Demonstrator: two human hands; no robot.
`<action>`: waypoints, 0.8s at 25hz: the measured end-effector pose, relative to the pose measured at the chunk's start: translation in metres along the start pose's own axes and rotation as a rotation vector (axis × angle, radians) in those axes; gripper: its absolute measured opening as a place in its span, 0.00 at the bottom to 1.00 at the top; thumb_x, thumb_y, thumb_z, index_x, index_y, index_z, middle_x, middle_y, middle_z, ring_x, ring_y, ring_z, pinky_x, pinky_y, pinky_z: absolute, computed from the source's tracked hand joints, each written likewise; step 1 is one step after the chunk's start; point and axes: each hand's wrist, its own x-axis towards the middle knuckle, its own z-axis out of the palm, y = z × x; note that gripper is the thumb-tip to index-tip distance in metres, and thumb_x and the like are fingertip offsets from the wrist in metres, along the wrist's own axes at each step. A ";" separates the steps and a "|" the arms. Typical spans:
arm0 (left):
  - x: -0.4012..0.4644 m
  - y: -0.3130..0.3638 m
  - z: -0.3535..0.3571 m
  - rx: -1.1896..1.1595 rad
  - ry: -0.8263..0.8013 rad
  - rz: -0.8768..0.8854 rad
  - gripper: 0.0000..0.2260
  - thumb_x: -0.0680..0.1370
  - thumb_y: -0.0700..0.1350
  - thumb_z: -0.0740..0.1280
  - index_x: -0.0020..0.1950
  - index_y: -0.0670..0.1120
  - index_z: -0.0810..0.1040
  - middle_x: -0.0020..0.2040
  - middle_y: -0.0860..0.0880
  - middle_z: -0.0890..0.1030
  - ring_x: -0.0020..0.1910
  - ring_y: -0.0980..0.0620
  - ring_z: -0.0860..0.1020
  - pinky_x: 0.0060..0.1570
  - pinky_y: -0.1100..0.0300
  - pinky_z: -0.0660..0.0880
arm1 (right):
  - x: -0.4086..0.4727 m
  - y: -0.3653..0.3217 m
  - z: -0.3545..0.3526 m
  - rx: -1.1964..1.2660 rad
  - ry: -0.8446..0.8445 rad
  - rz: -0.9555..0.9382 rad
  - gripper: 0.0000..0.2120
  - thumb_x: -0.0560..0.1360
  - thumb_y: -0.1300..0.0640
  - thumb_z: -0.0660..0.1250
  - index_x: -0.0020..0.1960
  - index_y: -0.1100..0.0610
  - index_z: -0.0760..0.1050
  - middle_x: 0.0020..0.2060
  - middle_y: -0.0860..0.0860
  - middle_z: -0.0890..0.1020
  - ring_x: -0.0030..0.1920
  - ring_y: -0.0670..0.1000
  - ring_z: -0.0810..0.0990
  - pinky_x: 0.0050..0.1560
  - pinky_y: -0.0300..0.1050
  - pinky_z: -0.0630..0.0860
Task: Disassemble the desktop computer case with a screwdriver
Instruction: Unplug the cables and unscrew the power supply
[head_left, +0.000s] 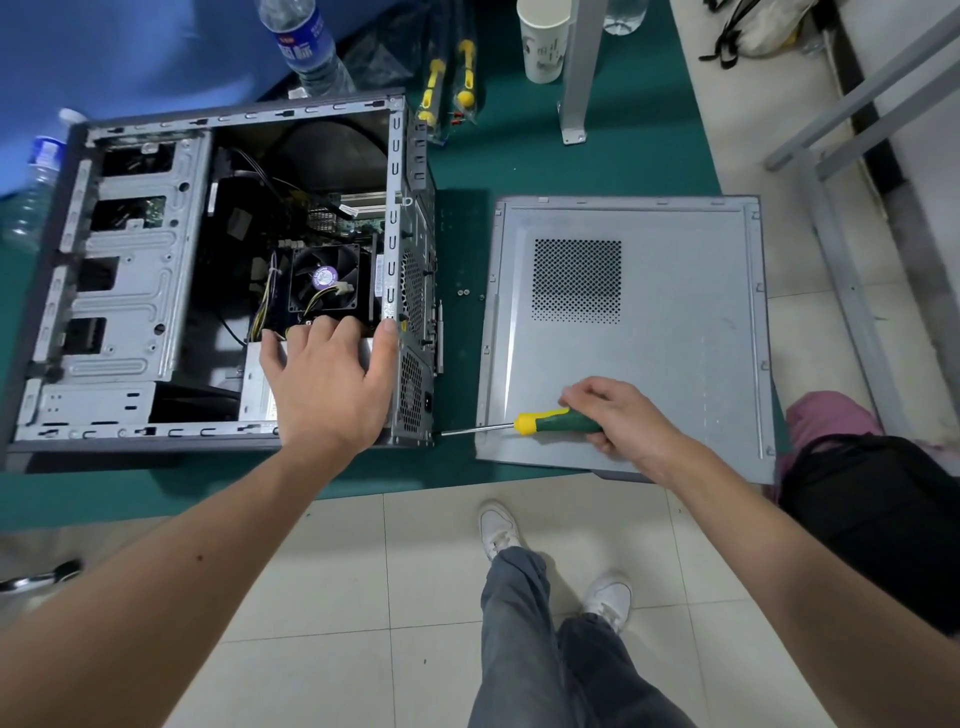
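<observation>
The computer case (223, 270) is lying on its side on the green worktop (467, 171), toward the left end, with its open side facing up and its back panel facing right. The removed side panel (675, 332) is lying flat just to the right of it, overhanging the worktop's near edge a little.

The right hand (618, 421) is curling its fingers around the green-and-yellow handle of the screwdriver (540, 422), hovering over the near left corner of the side panel. The screwdriver's long axis is running nearly level from right to left, and its tip is meeting the near lower corner of the case's back panel, where a screw is probably sitting; the screw itself is too small to make out.

The left hand (327, 384) is resting spread over the silver power supply (254, 384) in the case's near right corner, fingers fairly straight and the thumb lying against the case's rear rail, apparently bracing rather than gripping.

Two loose screws (463, 292) are lying on the worktop between the case and the side panel.

Judging from this, the coming turn depends on the shaft staying in line with that corner screw, and the right hand is the one placed for it.
</observation>
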 end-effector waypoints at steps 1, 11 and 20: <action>0.000 0.000 0.000 0.000 0.000 0.000 0.23 0.81 0.64 0.44 0.34 0.52 0.61 0.44 0.51 0.70 0.56 0.43 0.71 0.74 0.41 0.51 | 0.000 0.000 -0.002 0.106 -0.005 -0.039 0.01 0.77 0.58 0.69 0.47 0.53 0.79 0.39 0.51 0.78 0.32 0.46 0.73 0.33 0.37 0.70; 0.000 0.000 -0.001 0.010 -0.009 -0.001 0.24 0.80 0.64 0.43 0.35 0.51 0.64 0.44 0.50 0.71 0.56 0.43 0.71 0.74 0.40 0.52 | 0.002 0.004 -0.004 0.201 -0.011 -0.019 0.07 0.76 0.65 0.68 0.49 0.53 0.77 0.43 0.51 0.77 0.34 0.47 0.72 0.32 0.39 0.66; 0.000 0.001 -0.001 0.013 -0.010 -0.005 0.24 0.80 0.64 0.44 0.35 0.50 0.64 0.44 0.50 0.71 0.56 0.42 0.71 0.74 0.41 0.52 | 0.002 0.005 -0.001 0.211 0.007 0.006 0.04 0.77 0.62 0.66 0.51 0.55 0.75 0.44 0.54 0.77 0.32 0.48 0.73 0.31 0.39 0.67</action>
